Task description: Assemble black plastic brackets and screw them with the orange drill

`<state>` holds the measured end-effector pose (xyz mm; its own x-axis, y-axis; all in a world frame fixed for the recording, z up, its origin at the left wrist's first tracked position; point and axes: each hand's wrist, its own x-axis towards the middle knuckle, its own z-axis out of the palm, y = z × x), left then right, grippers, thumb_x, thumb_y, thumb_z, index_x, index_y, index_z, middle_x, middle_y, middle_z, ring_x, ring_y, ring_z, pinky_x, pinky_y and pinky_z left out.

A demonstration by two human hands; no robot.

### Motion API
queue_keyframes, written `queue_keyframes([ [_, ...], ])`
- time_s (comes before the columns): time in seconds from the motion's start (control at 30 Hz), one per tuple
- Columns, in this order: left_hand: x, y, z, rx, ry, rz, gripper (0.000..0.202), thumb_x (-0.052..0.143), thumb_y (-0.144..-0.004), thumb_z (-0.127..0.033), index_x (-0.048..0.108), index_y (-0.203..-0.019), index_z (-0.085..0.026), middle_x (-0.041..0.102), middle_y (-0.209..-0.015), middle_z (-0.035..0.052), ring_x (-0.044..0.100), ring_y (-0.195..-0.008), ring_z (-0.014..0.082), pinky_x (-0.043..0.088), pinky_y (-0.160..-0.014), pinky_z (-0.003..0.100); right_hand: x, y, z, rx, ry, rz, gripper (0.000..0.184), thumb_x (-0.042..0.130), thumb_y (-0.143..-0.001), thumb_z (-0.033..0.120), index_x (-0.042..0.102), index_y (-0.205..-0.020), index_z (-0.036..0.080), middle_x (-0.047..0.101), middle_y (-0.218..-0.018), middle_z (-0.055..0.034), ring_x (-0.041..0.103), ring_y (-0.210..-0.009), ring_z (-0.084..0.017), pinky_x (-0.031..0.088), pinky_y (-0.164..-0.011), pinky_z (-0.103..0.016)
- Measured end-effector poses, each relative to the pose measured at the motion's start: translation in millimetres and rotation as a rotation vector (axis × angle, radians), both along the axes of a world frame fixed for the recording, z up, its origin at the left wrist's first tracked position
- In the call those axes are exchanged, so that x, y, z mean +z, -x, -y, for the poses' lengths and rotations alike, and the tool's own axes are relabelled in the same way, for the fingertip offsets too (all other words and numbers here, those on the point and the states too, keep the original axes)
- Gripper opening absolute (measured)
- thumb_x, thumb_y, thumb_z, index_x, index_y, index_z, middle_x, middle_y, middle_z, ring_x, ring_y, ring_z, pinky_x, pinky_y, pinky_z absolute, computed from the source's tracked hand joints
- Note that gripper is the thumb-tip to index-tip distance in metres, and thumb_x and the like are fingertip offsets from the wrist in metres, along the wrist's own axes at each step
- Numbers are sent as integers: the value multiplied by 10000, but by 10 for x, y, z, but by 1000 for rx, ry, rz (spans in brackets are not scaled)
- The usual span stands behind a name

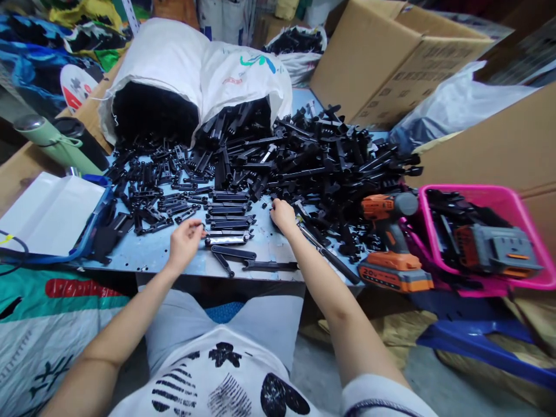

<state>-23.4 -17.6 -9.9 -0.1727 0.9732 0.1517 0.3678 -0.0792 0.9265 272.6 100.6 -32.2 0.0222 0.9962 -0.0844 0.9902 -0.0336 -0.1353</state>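
My left hand (186, 240) is just left of a short column of black jointed bars (228, 222), thumb and fingers pinched together. Whatever may be between those fingertips is too small to make out. Right of the column, my right hand (283, 215) rests low over the table with its fingers curled in, and what they hold, if anything, is hidden. Nearer to me, a black hinged bar (234, 252) lies folded at an angle beside a longer black bar (271, 266). Smaller black linkage pieces (180, 202) are scattered beyond my left hand.
A large heap of black parts (313, 159) spills from white sacks (160, 58) at the back. On the right stand an orange cordless drill (393, 243) and a pink basket (515, 202). A blue tray (87, 243) and a green bottle (43, 136) are on the left.
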Motion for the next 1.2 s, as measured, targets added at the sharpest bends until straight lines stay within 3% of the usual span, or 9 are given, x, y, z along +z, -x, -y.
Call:
queue_keyframes([
  [0.07,-139,-95,301,-20,4,50,284,519,-854,-362,596,-1012,-139,669,-841,69,678,-735,167,561,-730,316,43,10,51,-20,-52,-140,331,486,-792,156,585,-1106,117,614,-1045,-135,588,-935,-217,425,-839,-313],
  [0.13,-229,-166,445,-22,-55,-33,258,506,-867,-343,618,-992,-148,668,-911,85,673,-754,163,565,-741,322,117,40,158,-15,-116,-313,312,518,-754,175,608,-1048,122,630,-1006,-106,597,-865,-186,430,-842,-301],
  [0.23,-255,-201,478,-17,-202,-265,238,460,-898,-304,633,-987,-166,662,-968,96,649,-869,178,551,-805,345,251,81,429,66,-163,-526,225,546,-733,213,625,-934,150,648,-865,-54,589,-724,-150,457,-766,-294],
  [0.33,-217,-194,461,-100,-287,-458,260,401,-927,-252,627,-1031,-176,665,-971,95,624,-944,185,524,-860,361,343,107,764,188,-133,-723,158,603,-739,314,614,-815,175,643,-771,-27,579,-673,-146,477,-693,-293],
  [0.47,-203,-184,486,-191,-299,-715,297,380,-930,-215,629,-1088,-182,664,-990,112,605,-950,216,491,-818,374,337,166,1147,249,-48,-907,244,614,-773,426,610,-759,182,650,-770,-37,601,-691,-151,500,-666,-289],
  [0.6,-224,-128,501,-252,-316,-866,318,383,-923,-203,613,-1140,-178,658,-1050,132,589,-986,244,436,-770,378,278,220,1355,292,-94,-855,263,564,-827,443,639,-826,191,649,-802,-52,610,-729,-162,515,-678,-296],
  [0.77,-212,-1,432,-374,-328,-887,336,361,-918,-188,597,-1158,-187,659,-1059,124,582,-997,228,395,-768,371,243,219,1475,427,-154,-741,247,484,-897,378,629,-811,197,633,-842,-66,605,-798,-163,507,-742,-291],
  [0.93,-221,90,373,-477,-425,-949,335,368,-910,-160,576,-1172,-170,669,-1039,114,592,-971,214,373,-732,350,172,216,1561,458,-229,-688,231,452,-923,337,634,-897,197,639,-889,-75,611,-858,-164,504,-797,-293],
  [1.2,-297,89,443,-429,-576,-1014,347,421,-883,-132,545,-1207,-142,669,-1032,119,595,-943,215,352,-698,345,-34,153,1654,591,-419,-632,285,472,-922,268,589,-1178,222,633,-1045,-95,620,-941,-172,533,-804,-292],
])
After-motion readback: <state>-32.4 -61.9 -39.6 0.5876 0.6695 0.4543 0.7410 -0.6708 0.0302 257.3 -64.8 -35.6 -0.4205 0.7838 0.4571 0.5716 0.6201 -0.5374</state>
